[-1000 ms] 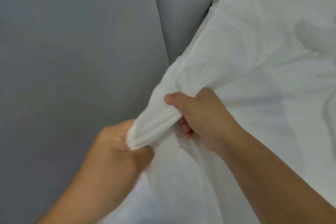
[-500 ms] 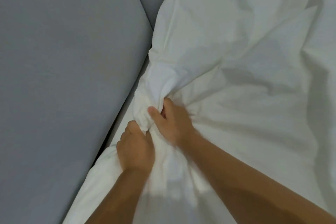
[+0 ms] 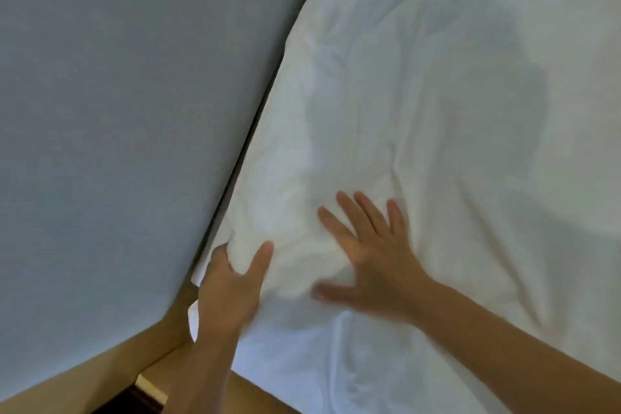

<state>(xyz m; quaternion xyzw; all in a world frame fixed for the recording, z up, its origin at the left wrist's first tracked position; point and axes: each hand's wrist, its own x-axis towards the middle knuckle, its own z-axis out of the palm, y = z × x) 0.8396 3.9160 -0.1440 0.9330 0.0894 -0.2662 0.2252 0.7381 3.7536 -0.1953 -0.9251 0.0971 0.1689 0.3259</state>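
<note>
— Where is the white bedding (image 3: 437, 111)?
— It lies rumpled just beside the grey panel (image 3: 117, 111), with its bunched corner at the panel's edge.
— And the hands?
— The left hand (image 3: 232, 286) grips that corner, thumb curled over it. The right hand (image 3: 373, 265) presses flat on the bedding, fingers spread.

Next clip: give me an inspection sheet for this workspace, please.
Surface: hidden under the white duvet, which lies rumpled and creased.
Job's things: white duvet, its near-left corner bunched between the hands.
Clutter: nothing seen.
Grippers: left hand grips the duvet corner, thumb on top; right hand presses flat on it, fingers spread.
Cables: nothing seen.
Surroundings: grey panel on the left, a dark gap between it and the duvet; tan strip below the panel.
</note>
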